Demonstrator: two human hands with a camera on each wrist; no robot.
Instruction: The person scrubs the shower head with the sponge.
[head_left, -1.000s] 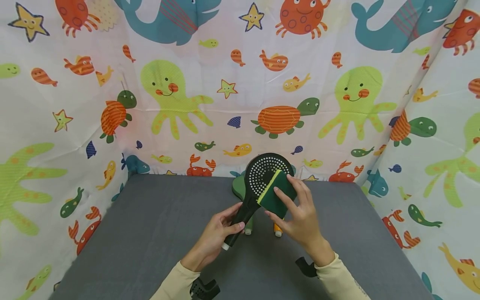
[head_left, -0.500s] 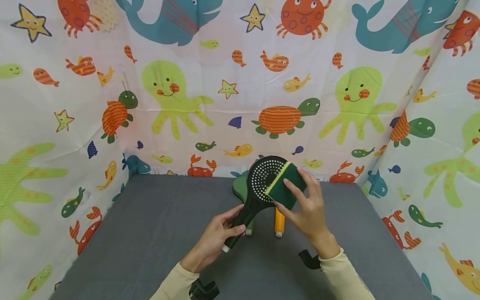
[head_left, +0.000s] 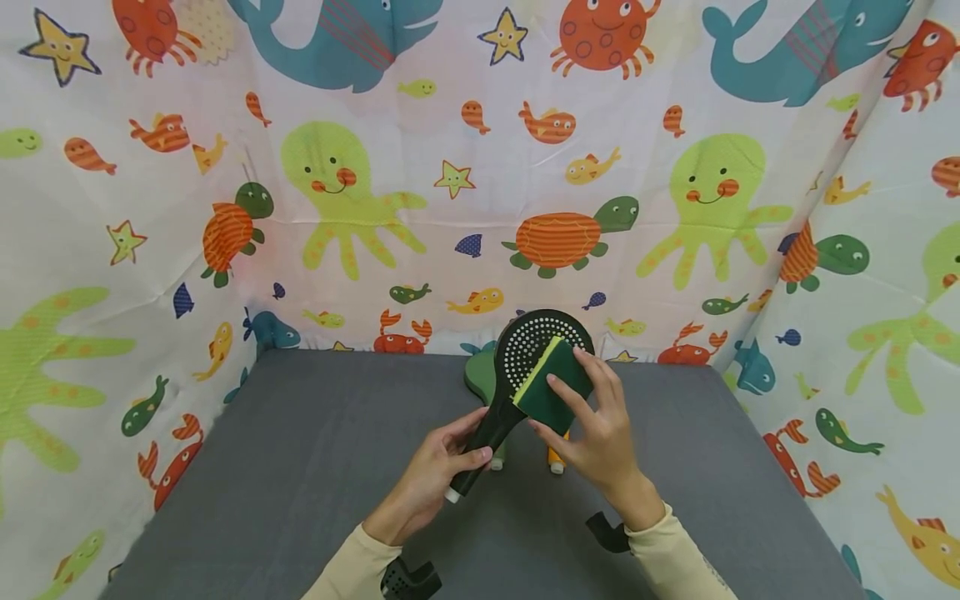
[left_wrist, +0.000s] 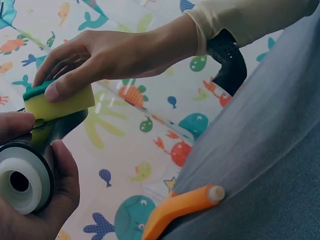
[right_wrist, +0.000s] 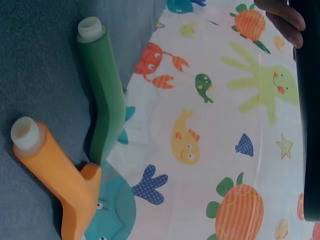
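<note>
A black shower head (head_left: 525, 367) with a white-dotted round face is raised above the grey table (head_left: 300, 467). My left hand (head_left: 438, 467) grips its handle near the white end (left_wrist: 20, 182). My right hand (head_left: 596, 433) holds a green and yellow sponge (head_left: 551, 379) against the lower right of the dotted face, fingers over the green side and thumb on the yellow edge (left_wrist: 57, 102). The right wrist view shows only the handle's dark edge (right_wrist: 307, 110) with left fingertips (right_wrist: 285, 17) on it.
A green shower head (right_wrist: 102, 112) and an orange one (right_wrist: 60, 185) lie on the table behind my hands, near the back curtain (head_left: 480, 167). Sea-animal curtains close in the back and both sides. Grey surface lies bare to the left.
The sponge and my right hand went up and right across the dotted face, then came back down and left. My left hand kept its grip on the handle.
</note>
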